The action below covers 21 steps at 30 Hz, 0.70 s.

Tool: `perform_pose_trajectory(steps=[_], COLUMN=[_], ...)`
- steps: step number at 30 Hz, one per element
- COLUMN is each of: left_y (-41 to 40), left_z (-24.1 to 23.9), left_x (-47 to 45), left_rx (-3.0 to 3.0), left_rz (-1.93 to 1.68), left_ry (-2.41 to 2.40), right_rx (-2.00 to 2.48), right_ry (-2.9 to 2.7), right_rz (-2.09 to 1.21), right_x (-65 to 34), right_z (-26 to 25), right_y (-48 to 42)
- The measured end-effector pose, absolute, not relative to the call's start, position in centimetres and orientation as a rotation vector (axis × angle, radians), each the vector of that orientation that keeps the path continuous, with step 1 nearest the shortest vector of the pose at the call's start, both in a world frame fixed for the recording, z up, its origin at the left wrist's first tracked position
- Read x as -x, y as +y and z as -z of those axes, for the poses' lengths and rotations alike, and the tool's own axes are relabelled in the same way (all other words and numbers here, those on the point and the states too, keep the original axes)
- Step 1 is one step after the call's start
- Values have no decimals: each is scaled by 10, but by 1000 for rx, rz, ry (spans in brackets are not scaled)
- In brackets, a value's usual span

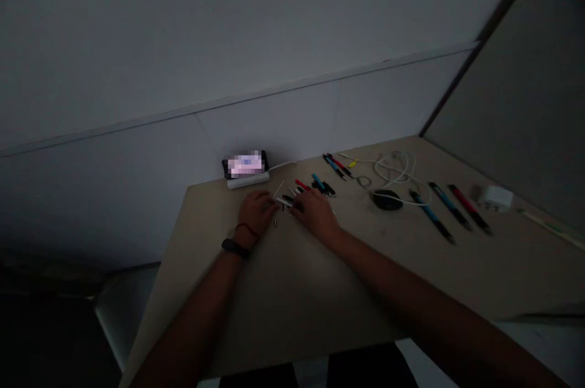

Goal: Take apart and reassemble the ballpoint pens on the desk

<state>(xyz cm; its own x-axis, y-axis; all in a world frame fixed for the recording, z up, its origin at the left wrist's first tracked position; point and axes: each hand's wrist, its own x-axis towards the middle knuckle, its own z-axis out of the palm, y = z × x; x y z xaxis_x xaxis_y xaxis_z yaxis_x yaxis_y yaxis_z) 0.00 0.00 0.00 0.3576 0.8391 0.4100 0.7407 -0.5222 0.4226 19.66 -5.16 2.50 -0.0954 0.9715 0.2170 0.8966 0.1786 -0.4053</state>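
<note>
My left hand point(257, 212) rests on the table with its fingers bent together at one end of a slim white-and-black pen part point(283, 201). At the other end, the fingers of my right hand point(316, 211) close on the same part. Around my fingertips lie thin white and dark pen pieces, partly hidden by the hands. A small metallic pen tip point(275, 223) lies just in front of them. Beyond my right hand are a red barrel piece point(301, 184), a blue barrel piece point(318, 181) and several black pieces point(326, 189).
A phone point(245, 164) with a lit screen leans on a white stand point(248, 181) near the wall. To the right lie whole pens point(432, 217), a black mouse-like object point(387, 200), a coiled white cable point(402, 169) and a white charger point(496, 198). The table point(292, 303) meets the wall behind.
</note>
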Motion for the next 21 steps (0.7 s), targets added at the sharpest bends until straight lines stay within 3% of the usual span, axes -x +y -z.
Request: perform_pose_trajectory(steps=[21], left_y=[3], left_z=[0], left_x=[12], left_rx=[-2527], left_rz=[-802], left_ry=[1345], right_rx=[1713], right_ry=[-2061], right_rz=[-161], right_x=[-198], right_z=[-26], right_y=[-52])
